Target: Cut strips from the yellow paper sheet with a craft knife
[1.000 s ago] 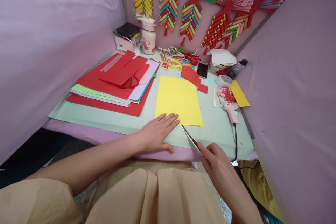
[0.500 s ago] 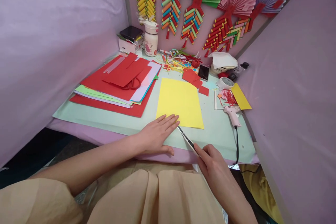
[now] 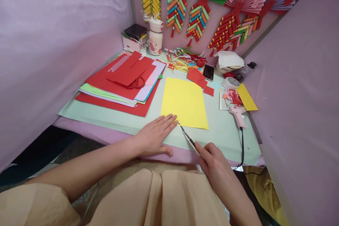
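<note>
A yellow sheet of paper (image 3: 185,99) lies on the pale green table cover. My left hand (image 3: 158,132) rests flat at the sheet's near left corner, fingers stretched out over its edge and thumb apart. In my right hand (image 3: 215,162) is a slim white utility knife (image 3: 189,139), its long blade extended. The blade slants up and left, with its tip by the sheet's near edge, close beside my left fingertips. Whether the tip touches the paper, I cannot tell. My right fingers wrap round the handle and mostly hide it.
To the left lies a stack of coloured paper (image 3: 116,95) with red-handled scissors (image 3: 139,82). Red paper pieces (image 3: 196,76), a phone (image 3: 209,72) and a tape roll (image 3: 231,83) sit behind. A corded glue gun (image 3: 237,116) is right. A bottle (image 3: 155,39) stands at the back.
The view has shifted slightly, so the table things appear farther right. Against the yellow sheet, my left hand and the knife in my right hand have slid a little to the left.
</note>
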The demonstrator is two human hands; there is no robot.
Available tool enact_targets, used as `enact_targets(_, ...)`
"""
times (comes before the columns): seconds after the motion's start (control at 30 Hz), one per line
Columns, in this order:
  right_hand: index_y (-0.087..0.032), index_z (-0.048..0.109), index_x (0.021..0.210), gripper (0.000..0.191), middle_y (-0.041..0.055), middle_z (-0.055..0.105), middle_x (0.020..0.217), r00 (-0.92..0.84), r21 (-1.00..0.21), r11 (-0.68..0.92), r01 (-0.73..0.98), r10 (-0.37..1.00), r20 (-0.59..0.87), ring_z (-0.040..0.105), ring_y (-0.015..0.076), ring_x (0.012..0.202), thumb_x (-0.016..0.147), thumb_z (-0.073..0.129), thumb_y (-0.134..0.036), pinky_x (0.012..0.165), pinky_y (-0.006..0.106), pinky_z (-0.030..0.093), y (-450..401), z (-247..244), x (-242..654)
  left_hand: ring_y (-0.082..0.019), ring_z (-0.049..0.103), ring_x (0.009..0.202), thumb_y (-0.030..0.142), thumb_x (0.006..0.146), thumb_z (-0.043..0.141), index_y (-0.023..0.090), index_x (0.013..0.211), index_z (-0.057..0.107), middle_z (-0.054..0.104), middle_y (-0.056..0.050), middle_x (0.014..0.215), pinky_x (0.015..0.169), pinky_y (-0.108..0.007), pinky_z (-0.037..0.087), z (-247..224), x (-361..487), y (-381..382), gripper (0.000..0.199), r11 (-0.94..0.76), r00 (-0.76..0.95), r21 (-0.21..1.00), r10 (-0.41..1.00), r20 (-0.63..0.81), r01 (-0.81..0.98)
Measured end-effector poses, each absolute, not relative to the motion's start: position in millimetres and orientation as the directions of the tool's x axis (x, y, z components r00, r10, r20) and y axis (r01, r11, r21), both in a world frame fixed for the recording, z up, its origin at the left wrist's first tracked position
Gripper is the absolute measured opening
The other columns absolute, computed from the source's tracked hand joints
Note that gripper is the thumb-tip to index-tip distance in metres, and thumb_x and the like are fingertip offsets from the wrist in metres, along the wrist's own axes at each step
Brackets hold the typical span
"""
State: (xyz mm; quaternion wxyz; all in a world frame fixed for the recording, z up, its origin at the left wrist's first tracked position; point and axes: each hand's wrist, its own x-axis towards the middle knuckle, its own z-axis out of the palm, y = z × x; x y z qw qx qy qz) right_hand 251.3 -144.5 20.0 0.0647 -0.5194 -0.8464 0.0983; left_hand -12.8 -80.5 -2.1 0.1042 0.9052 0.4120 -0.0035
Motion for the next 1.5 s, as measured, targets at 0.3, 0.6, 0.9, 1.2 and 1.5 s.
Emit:
enact_targets(0.3, -0.015, 0.055, 0.131, 0.040, 0.0063, 0.050, 0.089, -0.436, -0.235, 0.417, 0.878, 0.899, -0.035, 0.053, 0.0198, 0.080, 0.093, 0.043, -0.009, 0.069, 0.032, 0.049, -145.9, 26.5, 234.4, -0.026, 0.005, 0.151, 0.082, 0.079, 0.049, 0.011, 0.156, 0.017, 0.006, -0.013, 0.163, 0.122, -0.039, 0.006, -4.9, -13.6, -80.6, 0.110, -0.648, 0.666, 0.181, 0.743, -0.061, 0.740)
enact_targets(0.6, -0.018, 0.057, 0.130, 0.040, 0.0058, 0.052, 0.087, -0.438, -0.283, 0.427, 0.859, 0.898, 0.027, 0.056, 0.0187, 0.080, 0.093, 0.043, -0.010, 0.071, 0.032, 0.051, -144.1, 26.0, 242.4, -0.026, 0.007, 0.151, 0.082, 0.082, 0.044, 0.013, 0.155, 0.019, 0.010, -0.015, 0.162, 0.122, -0.041, 0.008, -7.0, -2.4, -80.2, 0.104, -0.617, 0.635, 0.208, 0.772, -0.027, 0.759)
enact_targets(0.9, -0.017, 0.057, 0.133, 0.041, 0.0074, 0.055, 0.089, -0.415, -0.301, 0.416, 0.858, 0.907, 0.071, 0.056, 0.0190, 0.081, 0.095, 0.043, -0.014, 0.074, 0.035, 0.053, -139.4, 18.6, 259.6, -0.026, 0.007, 0.151, 0.077, 0.085, 0.047, 0.011, 0.155, 0.020, 0.010, -0.015, 0.162, 0.122, -0.042, 0.007, 2.5, -5.9, -77.8, 0.100, -0.602, 0.622, 0.195, 0.781, -0.058, 0.775)
enact_targets(1.2, -0.018, 0.058, 0.128, 0.039, 0.0054, 0.050, 0.085, -0.425, -0.193, 0.425, 0.884, 0.904, 0.045, 0.051, 0.0187, 0.077, 0.093, 0.043, -0.009, 0.070, 0.031, 0.047, -133.9, 22.8, 237.3, -0.026, 0.006, 0.151, 0.080, 0.081, 0.047, 0.012, 0.155, 0.019, 0.008, -0.015, 0.162, 0.122, -0.039, 0.006, -0.3, -17.6, -82.4, 0.105, -0.587, 0.608, 0.189, 0.790, -0.079, 0.787)
enact_targets(1.5, -0.017, 0.057, 0.127, 0.038, 0.0054, 0.050, 0.087, -0.448, -0.180, 0.440, 0.880, 0.894, -0.005, 0.051, 0.0189, 0.078, 0.092, 0.044, -0.008, 0.068, 0.030, 0.045, -142.4, 29.3, 234.3, -0.027, 0.007, 0.151, 0.081, 0.080, 0.047, 0.010, 0.155, 0.019, 0.009, -0.015, 0.162, 0.123, -0.041, 0.008, -3.6, -18.4, -82.8, 0.107, -0.592, 0.613, 0.203, 0.788, -0.056, 0.780)
